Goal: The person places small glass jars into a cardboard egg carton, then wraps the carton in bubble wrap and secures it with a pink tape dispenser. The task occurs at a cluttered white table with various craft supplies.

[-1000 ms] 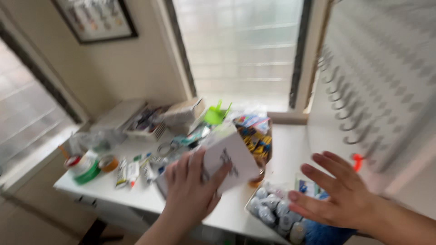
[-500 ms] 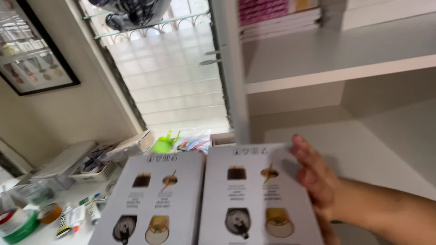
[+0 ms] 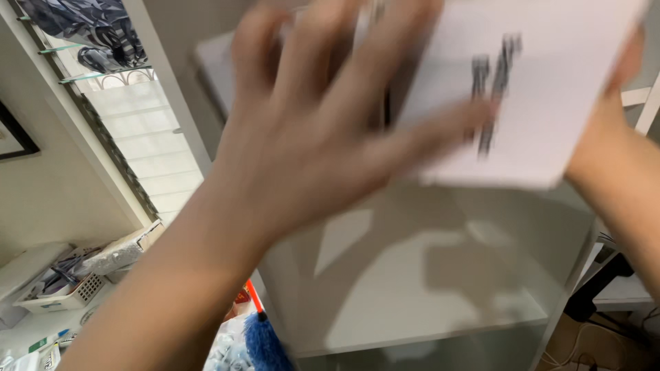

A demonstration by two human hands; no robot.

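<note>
A white flat box (image 3: 543, 89) with dark markings is raised in front of a white shelf unit (image 3: 426, 295), high in the head view and blurred by motion. My left hand (image 3: 323, 130) is spread wide, its palm and fingers pressed flat on the box's near face. My right hand (image 3: 612, 130) grips the box's right edge; only its wrist and the heel of the palm show. The box covers the upper shelf behind it.
An empty shelf compartment sits below the box. A window with a grille (image 3: 130, 137) is on the left. Below it a counter holds a white basket (image 3: 58, 288) of small items. A blue duster (image 3: 261, 343) stands at the bottom, and cables (image 3: 605, 336) lie at the lower right.
The view has swung up and right toward the shelf. The box has risen to the upper shelf, and my left hand has come flat onto its face.
</note>
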